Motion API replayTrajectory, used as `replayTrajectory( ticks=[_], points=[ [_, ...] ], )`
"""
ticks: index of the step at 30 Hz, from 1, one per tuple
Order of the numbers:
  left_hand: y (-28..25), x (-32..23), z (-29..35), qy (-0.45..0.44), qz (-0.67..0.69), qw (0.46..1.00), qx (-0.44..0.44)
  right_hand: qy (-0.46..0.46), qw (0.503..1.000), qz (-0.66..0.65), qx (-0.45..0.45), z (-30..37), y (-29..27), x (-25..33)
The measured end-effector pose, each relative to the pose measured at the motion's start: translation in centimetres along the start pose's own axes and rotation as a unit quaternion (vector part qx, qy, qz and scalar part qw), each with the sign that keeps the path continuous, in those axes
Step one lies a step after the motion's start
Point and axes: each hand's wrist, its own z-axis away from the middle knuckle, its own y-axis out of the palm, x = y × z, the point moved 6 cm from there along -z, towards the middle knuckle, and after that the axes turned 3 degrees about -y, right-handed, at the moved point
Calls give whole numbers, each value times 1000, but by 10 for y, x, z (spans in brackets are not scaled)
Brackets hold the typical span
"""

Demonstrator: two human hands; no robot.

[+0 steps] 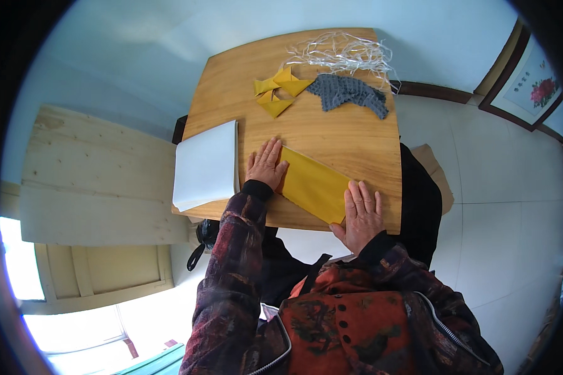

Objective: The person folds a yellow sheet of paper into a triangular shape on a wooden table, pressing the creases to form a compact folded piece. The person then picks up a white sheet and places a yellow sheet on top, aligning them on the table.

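Note:
A long strip of folded yellow paper (314, 182) lies slantwise near the front edge of the wooden table. At its upper left end rests my left hand (267, 165), flat with fingers stretched out. My right hand (361, 215) lies on the lower right end, its fingers extended and the thumb spread along the near edge. Both palms face down, and neither hand grips the paper.
Left of my left hand sits a stack of white paper (206, 165). Farther back are folded yellow paper pieces (276, 90), a grey knitted cloth (347, 94) and a tangle of clear plastic strands (344, 53). The wooden table (222, 81) stands against a pale wall.

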Motion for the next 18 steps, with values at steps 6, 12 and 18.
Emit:
replayTrajectory(
  ticks=[6, 12, 18],
  points=[
    [-8, -7, 0, -54, -22, 998, -13, -15, 1000, 5, -25, 1, 1, -1],
    [-17, -25, 51, -47, 17, 992, -116, -11, 999, 2, -32, 2, 8, -4],
    [-8, -28, 78, 14, 72, 990, -119, -11, 1000, 5, -28, 1, 9, -4]
  ],
)
